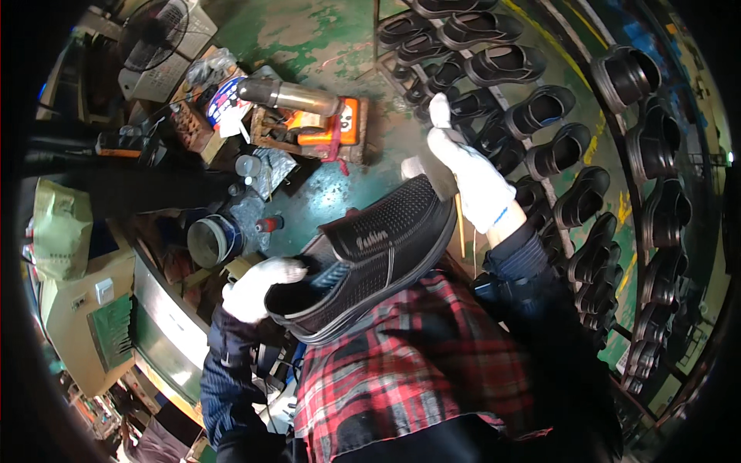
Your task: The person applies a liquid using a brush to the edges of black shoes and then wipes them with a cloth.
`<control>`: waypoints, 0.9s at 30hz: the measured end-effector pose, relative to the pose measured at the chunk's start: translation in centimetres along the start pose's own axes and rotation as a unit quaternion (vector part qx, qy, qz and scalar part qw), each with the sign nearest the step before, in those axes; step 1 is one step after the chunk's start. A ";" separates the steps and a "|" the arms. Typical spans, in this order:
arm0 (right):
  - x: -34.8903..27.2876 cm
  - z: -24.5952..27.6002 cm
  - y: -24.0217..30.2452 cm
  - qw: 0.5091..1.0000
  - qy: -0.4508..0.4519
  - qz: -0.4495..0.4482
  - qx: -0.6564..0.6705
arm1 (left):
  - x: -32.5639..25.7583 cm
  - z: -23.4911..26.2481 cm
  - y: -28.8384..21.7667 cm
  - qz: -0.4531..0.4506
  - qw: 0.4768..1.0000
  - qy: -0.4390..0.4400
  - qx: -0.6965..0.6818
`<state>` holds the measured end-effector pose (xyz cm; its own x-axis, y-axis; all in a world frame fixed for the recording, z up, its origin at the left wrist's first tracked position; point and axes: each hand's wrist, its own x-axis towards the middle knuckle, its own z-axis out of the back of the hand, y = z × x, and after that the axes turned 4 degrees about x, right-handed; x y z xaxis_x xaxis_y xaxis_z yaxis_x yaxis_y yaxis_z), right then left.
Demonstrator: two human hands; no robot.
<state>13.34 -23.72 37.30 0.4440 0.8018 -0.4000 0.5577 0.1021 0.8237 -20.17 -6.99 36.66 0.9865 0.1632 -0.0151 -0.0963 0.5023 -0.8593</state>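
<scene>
A black slip-on shoe (394, 239) with small perforations and pale lettering on its side lies across my lap, its toe to the upper right. My left hand (262, 289), in a white glove, grips the shoe at its heel opening, fingers reaching inside. At the toe, my white-gloved right hand (471, 174) is closed round a grey-brown, block-like tool (438, 176) with a pale end. A thin wooden stick (461, 224) shows below that hand; whether it belongs to the tool, I cannot tell. A red-and-black plaid cloth (417, 347) covers my lap under the shoe.
Racks of black shoes (556, 150) stand on the right, with more shoes (660, 143) beyond. Ahead left are a wooden crate (309, 147) with an orange box (332, 123) and a clear bottle (289, 96). A bucket (212, 239) and a fan (154, 35) are at left.
</scene>
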 end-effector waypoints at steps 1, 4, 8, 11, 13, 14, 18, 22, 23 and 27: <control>1.0 0.4 -0.4 0.998 0.003 -0.063 0.009 | 0.4 0.1 0.4 0.040 0.997 0.065 0.003; 2.3 1.4 -3.2 0.993 0.024 -0.118 0.012 | 1.4 -0.3 1.4 0.032 0.983 0.180 0.023; 2.6 1.7 -4.7 0.992 0.029 -0.124 -0.002 | 3.4 -1.7 -1.8 0.323 0.854 -0.013 -0.409; 2.6 1.6 -4.9 0.990 0.011 -0.143 -0.006 | 4.4 -0.3 -2.3 0.193 0.963 -0.015 -0.187; 2.6 1.5 -4.8 0.988 0.014 -0.152 0.013 | 4.7 0.2 -2.5 0.182 0.961 0.001 -0.210; 2.7 1.4 -4.9 0.988 0.009 -0.151 0.016 | 4.6 0.3 -2.7 0.168 0.958 0.020 -0.233; 2.4 0.7 -4.4 0.989 0.003 -0.147 0.010 | 4.8 0.2 -2.3 0.116 0.962 0.041 -0.242; 2.5 1.0 -4.5 0.993 0.015 -0.112 -0.013 | 7.8 0.9 -4.2 0.141 0.959 0.202 -0.141; 2.5 0.8 -4.3 0.993 0.017 -0.113 -0.014 | 8.2 0.7 -3.8 0.157 0.941 0.299 0.024; 2.1 -0.4 -3.4 0.995 0.031 -0.094 -0.021 | 6.1 -1.6 -2.4 0.198 0.935 0.246 -0.161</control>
<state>12.11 -22.19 33.82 0.2910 0.8005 -0.5239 0.5964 0.2764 0.7536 -13.67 -8.55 37.80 0.8313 -0.1681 -0.5297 -0.5000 0.1900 -0.8449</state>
